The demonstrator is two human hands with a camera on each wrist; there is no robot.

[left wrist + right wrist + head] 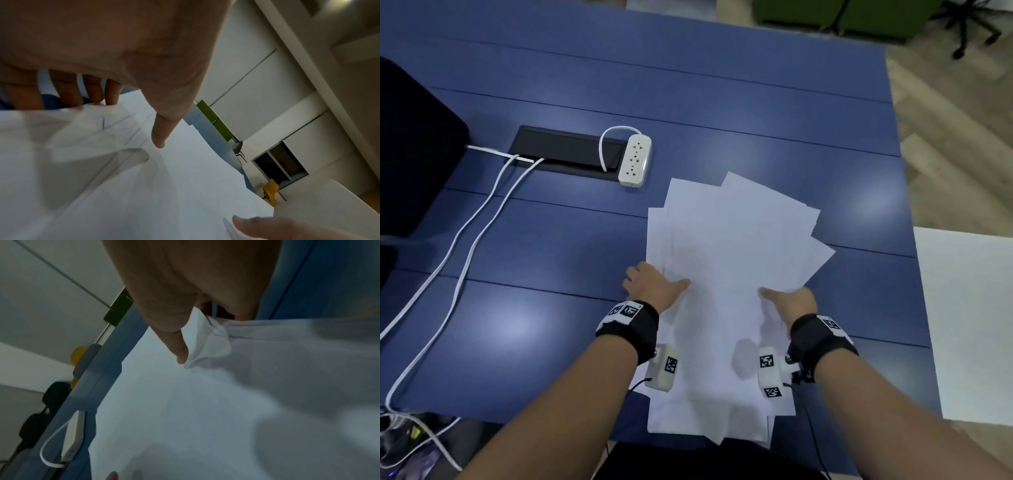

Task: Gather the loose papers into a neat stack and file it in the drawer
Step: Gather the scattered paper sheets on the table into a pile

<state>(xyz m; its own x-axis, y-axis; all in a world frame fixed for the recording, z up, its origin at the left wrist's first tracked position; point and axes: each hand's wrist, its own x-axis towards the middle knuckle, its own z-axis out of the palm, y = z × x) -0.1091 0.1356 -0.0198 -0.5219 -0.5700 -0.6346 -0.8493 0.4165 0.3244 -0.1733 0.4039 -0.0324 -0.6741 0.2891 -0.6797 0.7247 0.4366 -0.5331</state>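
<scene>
Papers: your fanned papers [726, 274] are lying on the blue table [551, 240], near edge overhanging.
Left hand: your left hand [654, 286] is pinching their left edge.
Right hand: your right hand [792, 301] is pinching the right edge.

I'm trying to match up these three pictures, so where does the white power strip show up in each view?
Head: power strip upper left of centre, beside the black cable tray.
Left wrist: not in view.
Right wrist: power strip lower left, seen edge-on.
Shared landmark: the papers on the blue table.
</scene>
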